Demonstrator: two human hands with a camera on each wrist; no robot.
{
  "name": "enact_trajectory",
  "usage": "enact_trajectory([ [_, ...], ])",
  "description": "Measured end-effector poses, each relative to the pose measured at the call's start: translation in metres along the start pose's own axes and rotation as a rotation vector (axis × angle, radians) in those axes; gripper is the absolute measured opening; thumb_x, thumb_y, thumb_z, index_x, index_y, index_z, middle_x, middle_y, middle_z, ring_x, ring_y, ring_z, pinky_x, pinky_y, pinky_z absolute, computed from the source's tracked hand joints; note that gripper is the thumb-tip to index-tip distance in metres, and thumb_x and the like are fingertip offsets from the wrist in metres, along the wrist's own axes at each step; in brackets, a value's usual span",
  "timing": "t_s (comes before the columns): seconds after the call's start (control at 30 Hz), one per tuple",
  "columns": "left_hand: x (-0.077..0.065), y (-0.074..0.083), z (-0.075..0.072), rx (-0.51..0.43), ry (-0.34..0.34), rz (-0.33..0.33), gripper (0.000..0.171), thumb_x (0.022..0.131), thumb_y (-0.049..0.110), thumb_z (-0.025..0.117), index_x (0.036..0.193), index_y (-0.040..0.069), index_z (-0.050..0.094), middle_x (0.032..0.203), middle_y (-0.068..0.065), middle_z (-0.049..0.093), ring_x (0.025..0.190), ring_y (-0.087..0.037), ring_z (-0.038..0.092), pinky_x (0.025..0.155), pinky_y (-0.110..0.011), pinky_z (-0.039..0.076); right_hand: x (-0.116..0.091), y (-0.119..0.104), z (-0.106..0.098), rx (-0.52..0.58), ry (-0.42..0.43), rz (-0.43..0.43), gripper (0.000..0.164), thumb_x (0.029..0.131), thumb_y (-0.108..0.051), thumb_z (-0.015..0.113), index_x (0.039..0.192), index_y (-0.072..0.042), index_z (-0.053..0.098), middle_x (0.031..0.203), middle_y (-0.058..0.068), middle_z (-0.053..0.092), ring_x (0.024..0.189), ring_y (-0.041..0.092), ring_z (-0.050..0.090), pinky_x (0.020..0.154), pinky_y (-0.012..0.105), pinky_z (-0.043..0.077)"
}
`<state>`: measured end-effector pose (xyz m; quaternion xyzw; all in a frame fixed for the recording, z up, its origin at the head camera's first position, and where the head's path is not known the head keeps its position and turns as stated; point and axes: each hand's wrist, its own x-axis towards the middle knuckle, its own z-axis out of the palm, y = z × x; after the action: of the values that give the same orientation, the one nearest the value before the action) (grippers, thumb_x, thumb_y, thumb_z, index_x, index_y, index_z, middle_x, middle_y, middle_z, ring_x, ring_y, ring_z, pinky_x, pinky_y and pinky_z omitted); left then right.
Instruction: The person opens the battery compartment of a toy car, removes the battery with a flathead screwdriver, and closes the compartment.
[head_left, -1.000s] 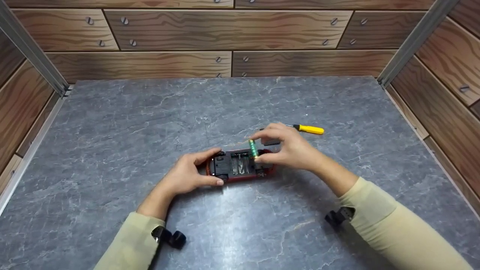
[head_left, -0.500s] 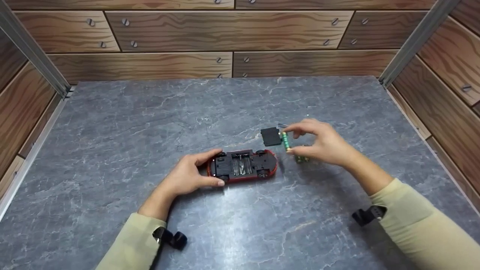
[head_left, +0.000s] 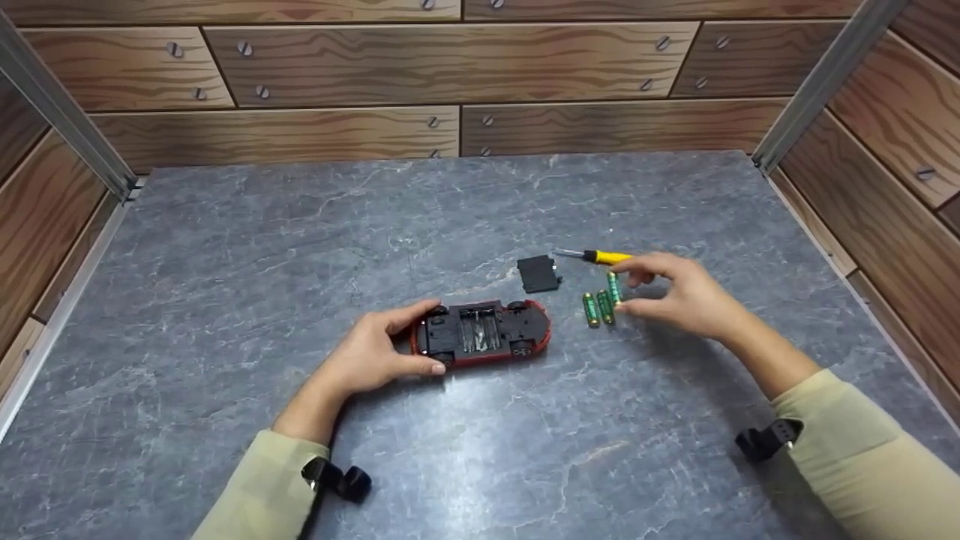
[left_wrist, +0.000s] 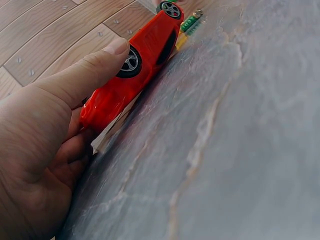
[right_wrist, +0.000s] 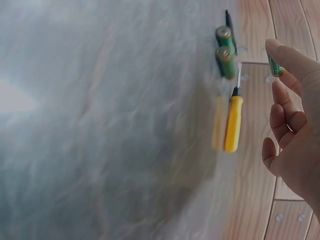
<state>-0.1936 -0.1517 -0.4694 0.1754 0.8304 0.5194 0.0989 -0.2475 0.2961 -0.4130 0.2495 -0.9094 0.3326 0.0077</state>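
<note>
A red toy car [head_left: 525, 326] lies upside down on the table, its black underside up and its battery compartment [head_left: 480, 330] uncovered. My left hand [head_left: 371, 349] grips one end of the car, thumb and fingers on opposite sides by the wheels; the left wrist view shows the thumb at a wheel [left_wrist: 131, 62]. My right hand [head_left: 686, 296] pinches a green battery [head_left: 613, 288] by its two ends between thumb and fingers. Beside it, two green batteries [head_left: 598, 307] lie side by side on the table. In the right wrist view the held battery [right_wrist: 274, 66] is partly hidden by the thumb.
A black battery cover [head_left: 538, 274] lies behind and to the right of the car. Past the batteries is a screwdriver [head_left: 600, 256] with a yellow handle, partly covered by my right hand. Wood-patterned walls [head_left: 450, 64] border the grey marbled table [head_left: 300, 225].
My right hand has carried the battery rightward from over the car to beside the two other batteries. My left hand keeps its grip on the car, which stays in place.
</note>
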Motion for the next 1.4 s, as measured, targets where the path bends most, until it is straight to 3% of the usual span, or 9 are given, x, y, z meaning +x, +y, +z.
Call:
enact_trajectory([
  [0.23,0.0,0.0,-0.001,0.006,0.013,0.01,0.096,0.071,0.032,0.101,0.155,0.019,0.056,0.152,-0.006,0.06,0.136,-0.025,0.059,0.123,-0.048,0.036,-0.007,0.014,0.001,-0.004,0.005,0.011,0.046,0.083,-0.012,0.092,0.127,-0.011,0.076,0.097,0.002,0.072,0.094,0.025,0.065,0.092,0.032,0.05],
  [0.63,0.002,0.0,0.001,-0.006,0.01,0.01,0.096,0.071,0.033,0.1,0.155,0.019,0.056,0.152,-0.005,0.06,0.135,-0.023,0.059,0.122,-0.046,0.037,-0.011,0.028,0.01,-0.003,-0.063,0.115,0.049,0.085,-0.021,0.093,0.128,-0.01,0.074,0.098,0.003,0.072,0.092,0.021,0.065,0.084,0.029,0.053],
  [1.07,0.001,0.0,0.0,0.004,0.001,0.0,0.097,0.071,0.033,0.1,0.156,0.02,0.056,0.154,-0.005,0.058,0.134,-0.024,0.06,0.122,-0.047,0.036,-0.009,0.031,0.013,0.017,-0.091,0.121,0.048,0.085,-0.022,0.092,0.128,-0.011,0.074,0.098,0.003,0.071,0.09,0.021,0.064,0.081,0.026,0.052],
  [1.4,0.001,0.0,0.0,-0.012,0.012,0.037,0.093,0.073,0.03,0.1,0.155,0.015,0.057,0.148,-0.007,0.063,0.132,-0.024,0.061,0.122,-0.048,0.038,-0.01,0.031,0.012,0.026,-0.101,0.117,0.049,0.086,-0.022,0.092,0.129,-0.009,0.073,0.098,0.004,0.069,0.09,0.02,0.063,0.08,0.023,0.051],
])
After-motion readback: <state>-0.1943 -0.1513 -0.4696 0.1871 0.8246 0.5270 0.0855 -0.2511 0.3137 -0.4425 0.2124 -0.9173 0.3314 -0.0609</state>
